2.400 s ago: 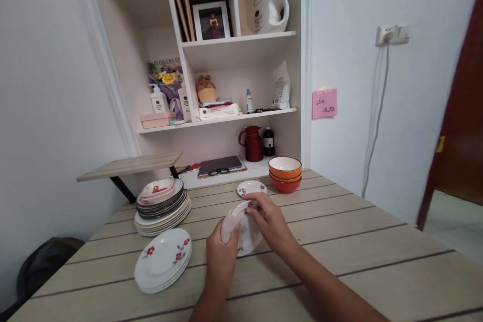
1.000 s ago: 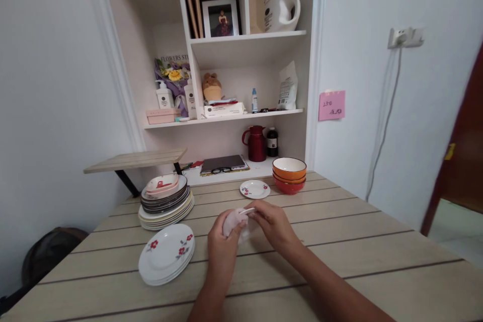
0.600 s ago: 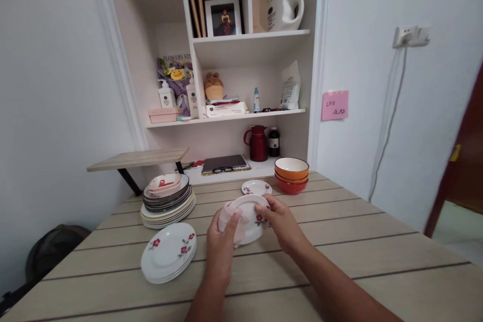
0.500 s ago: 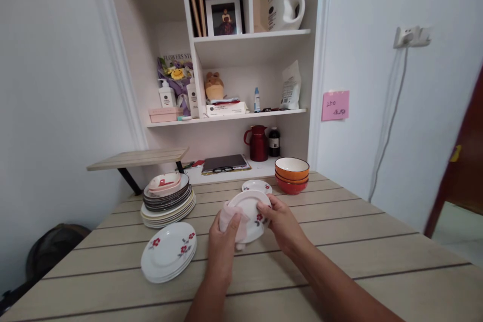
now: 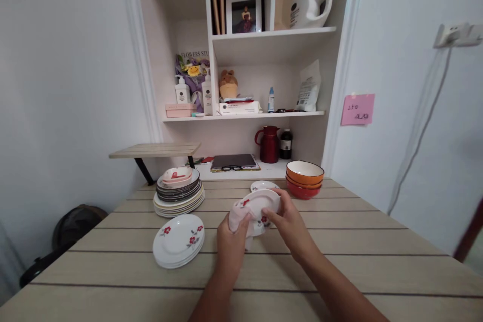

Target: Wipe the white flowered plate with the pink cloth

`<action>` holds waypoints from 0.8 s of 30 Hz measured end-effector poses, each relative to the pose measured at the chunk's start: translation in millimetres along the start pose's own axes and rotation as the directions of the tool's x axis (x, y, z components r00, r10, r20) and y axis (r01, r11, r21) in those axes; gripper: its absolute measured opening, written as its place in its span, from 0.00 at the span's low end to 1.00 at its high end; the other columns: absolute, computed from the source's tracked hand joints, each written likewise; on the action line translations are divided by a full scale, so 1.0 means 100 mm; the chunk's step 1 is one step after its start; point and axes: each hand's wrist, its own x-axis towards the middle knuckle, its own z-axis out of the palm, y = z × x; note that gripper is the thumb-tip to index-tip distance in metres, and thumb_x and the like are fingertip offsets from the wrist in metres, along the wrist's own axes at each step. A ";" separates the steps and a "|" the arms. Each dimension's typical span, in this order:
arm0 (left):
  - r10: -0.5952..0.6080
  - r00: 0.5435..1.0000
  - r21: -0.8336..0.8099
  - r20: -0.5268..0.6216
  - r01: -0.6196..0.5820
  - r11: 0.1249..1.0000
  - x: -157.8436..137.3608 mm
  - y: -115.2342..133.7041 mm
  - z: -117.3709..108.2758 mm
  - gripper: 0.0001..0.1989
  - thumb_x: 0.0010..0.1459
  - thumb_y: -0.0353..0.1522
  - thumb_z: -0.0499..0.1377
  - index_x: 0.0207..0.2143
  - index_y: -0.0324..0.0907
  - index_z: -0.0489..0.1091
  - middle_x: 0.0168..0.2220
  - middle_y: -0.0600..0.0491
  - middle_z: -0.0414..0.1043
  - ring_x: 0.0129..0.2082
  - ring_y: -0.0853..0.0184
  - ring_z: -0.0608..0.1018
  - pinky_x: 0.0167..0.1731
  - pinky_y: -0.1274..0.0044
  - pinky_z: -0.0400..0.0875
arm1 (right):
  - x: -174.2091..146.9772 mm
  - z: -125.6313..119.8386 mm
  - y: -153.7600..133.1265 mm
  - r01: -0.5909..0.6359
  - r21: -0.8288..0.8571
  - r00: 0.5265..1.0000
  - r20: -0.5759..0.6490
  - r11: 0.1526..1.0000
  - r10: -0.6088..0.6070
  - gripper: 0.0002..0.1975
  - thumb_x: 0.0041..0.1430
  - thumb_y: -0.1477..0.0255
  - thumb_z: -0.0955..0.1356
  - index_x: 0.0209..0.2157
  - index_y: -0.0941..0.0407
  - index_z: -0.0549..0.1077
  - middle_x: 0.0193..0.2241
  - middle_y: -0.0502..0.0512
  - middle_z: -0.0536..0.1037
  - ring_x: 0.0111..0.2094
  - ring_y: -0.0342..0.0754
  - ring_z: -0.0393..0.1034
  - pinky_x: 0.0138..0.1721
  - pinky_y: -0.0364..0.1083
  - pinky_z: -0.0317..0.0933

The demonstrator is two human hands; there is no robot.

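Observation:
Above the middle of the table, a white plate with red flowers (image 5: 260, 204) is held tilted between both hands. My left hand (image 5: 233, 239) is closed on a pale pink cloth (image 5: 238, 215), which is folded over the plate's left edge. With thumb on the face and fingers behind the rim, my right hand (image 5: 289, 221) grips the plate's right side. Another small flowered plate (image 5: 264, 185) lies on the table just behind. To the left of my hands sits a short stack of matching flowered plates (image 5: 177, 239).
Farther back on the left stands a taller stack of plates (image 5: 179, 204) topped by pinkish dishes (image 5: 177, 175). Orange and red bowls (image 5: 305, 178) are stacked at the back right. A small raised shelf (image 5: 154, 150) overhangs the table's left rear. Behind are a red jug (image 5: 269, 144) and eyeglasses (image 5: 231, 167).
The view has turned left, so the scene sits farther right. The plate has turned between my hands, bringing a red flower near the cloth, and my right hand has shifted on the rim.

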 end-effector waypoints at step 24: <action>0.070 0.986 -0.093 0.153 -0.056 0.994 0.06 0.05 -0.07 0.13 0.47 0.34 0.66 0.37 0.39 0.77 0.33 0.50 0.80 0.33 0.64 0.79 0.35 0.77 0.72 | 0.00 -0.05 0.06 0.043 -0.004 0.965 0.258 0.999 -0.041 0.08 0.55 0.65 0.69 0.31 0.55 0.69 0.23 0.46 0.72 0.25 0.45 0.64 0.27 0.43 0.56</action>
